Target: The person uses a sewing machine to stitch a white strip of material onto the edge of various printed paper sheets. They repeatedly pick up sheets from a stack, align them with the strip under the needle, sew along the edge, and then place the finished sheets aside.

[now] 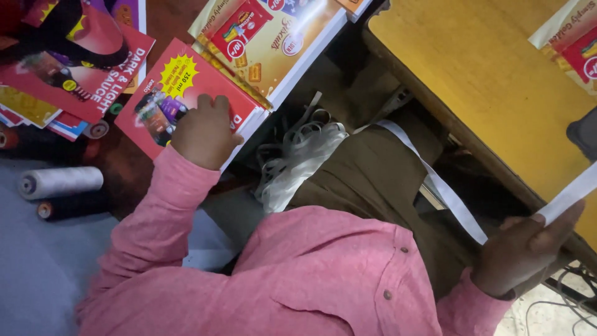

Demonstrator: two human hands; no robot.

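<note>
Left hand (pixel 205 130) is pressing down on a glossy red card (pixel 180 93), fingers curled loosely over its top, gripping nothing, pink sleeve stretching out to it. Right hand (pixel 525 246) is pinching a flat white strip (pixel 569 194) between thumb and fingers, beside the yellow table (pixel 485 81); the strip is looping back over the brown lap. The red card is lying at the edge of a white stack (pixel 280 50) topped by a cream and red printed sheet. A tangle of white bands (pixel 298 152) is resting just below. A pale thread spool (pixel 59 182) is lying on the floor, left.
</note>
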